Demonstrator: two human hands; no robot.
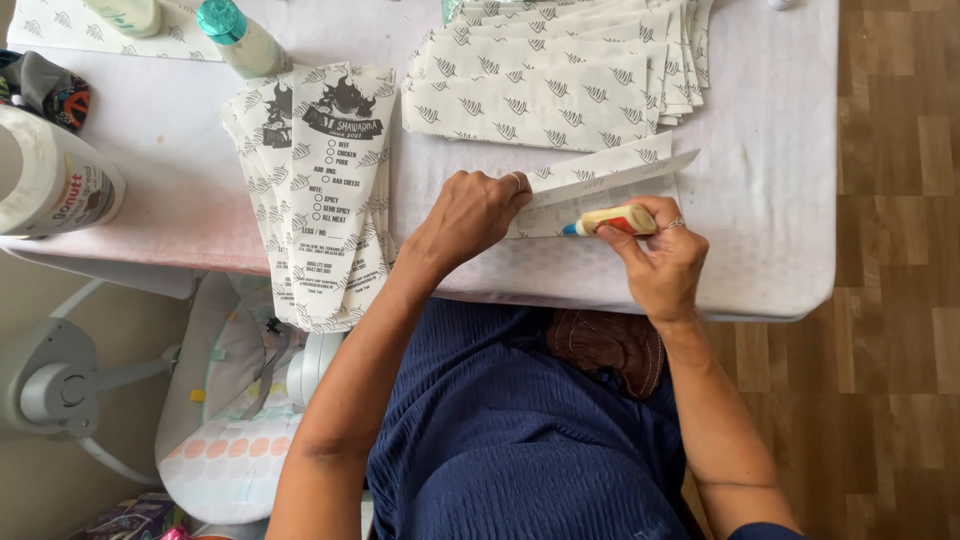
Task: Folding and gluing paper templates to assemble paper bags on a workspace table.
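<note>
We see matt printed paper in the folded sheet (600, 185) and both stacks of bags (330, 190), a smooth, slightly glossy plastic glue stick (612, 220), a soft cloth table cover (770, 200), and satin wood-look flooring (900, 250).

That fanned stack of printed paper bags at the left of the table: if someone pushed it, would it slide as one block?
Probably not. The printed paper bags lie loosely fanned, so a push would likely spread them further. They look thin and flat, so a single one would probably flop when lifted. The stack overhangs the table edge, so a nudge toward the person might tip some off.
</note>
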